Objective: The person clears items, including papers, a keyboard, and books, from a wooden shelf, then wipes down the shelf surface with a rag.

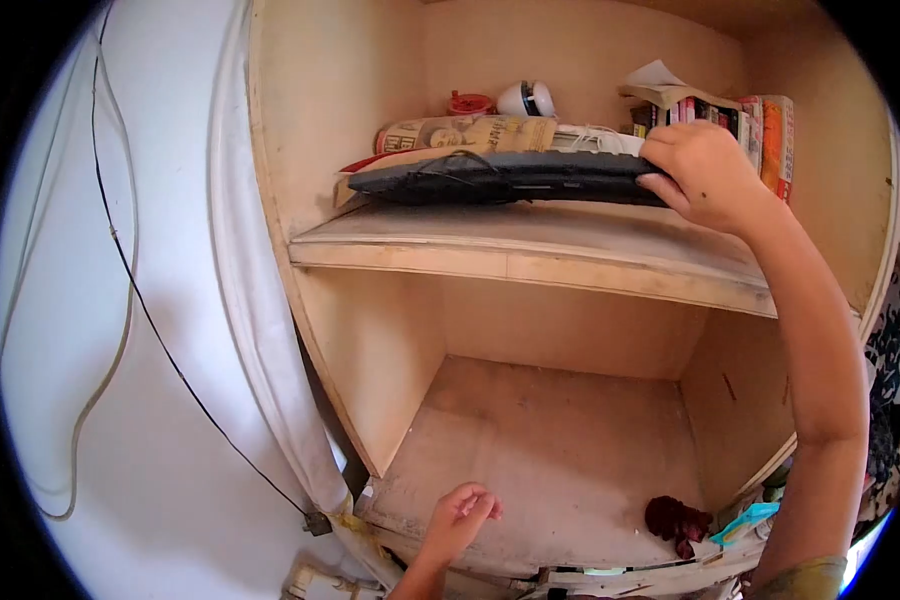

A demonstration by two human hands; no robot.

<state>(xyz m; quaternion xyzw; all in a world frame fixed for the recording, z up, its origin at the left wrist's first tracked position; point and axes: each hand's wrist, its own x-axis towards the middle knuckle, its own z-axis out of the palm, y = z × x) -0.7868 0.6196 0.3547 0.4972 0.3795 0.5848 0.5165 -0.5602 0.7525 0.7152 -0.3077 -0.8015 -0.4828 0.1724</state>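
On the upper wooden shelf (530,262), my right hand (705,175) grips the right end of a long black flat object (530,180), which looks like a keyboard with its cable bunched on it. Behind that object lie a rolled newspaper (470,133) and some white cable (590,140). My left hand (465,510) hangs low over the front of the lower compartment, its fingers curled loosely; nothing shows in it.
Books (770,140) stand at the upper right, near a white bulb-like item (526,99) and a red item (470,103). A dark red cloth (678,522) and a light blue item (745,523) lie at the lower right. A black cable (160,325) runs down the white wall.
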